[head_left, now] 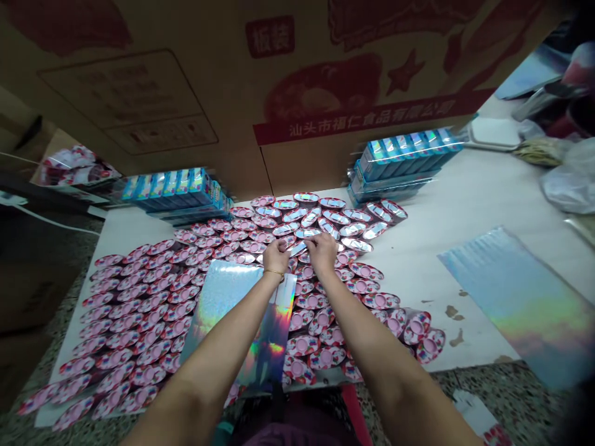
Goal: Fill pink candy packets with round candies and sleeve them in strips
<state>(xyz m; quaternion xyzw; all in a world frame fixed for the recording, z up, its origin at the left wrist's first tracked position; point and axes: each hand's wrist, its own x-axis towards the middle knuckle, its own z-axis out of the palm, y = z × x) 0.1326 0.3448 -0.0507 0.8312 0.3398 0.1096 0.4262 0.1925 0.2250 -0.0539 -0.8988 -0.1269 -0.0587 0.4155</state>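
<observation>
Many small oval-topped packs (153,319) with red rims and pink centres stand in close rows over the table. Those near the back, such as one pack (335,217), have a shiny silver piece on top. My left hand (276,256) and my right hand (322,251) pinch opposite ends of a small silver label (298,249) over one pack. The fingertips partly hide that pack. Beneath my left forearm a holographic silver sheet (227,288) lies across the packs.
A large printed cardboard carton (232,80) stands along the back. Blue boxes in clear wrap are stacked before it, one stack at left (171,189) and one at right (400,161). Another holographic sheet (520,291) lies on the white tabletop (418,248) at right.
</observation>
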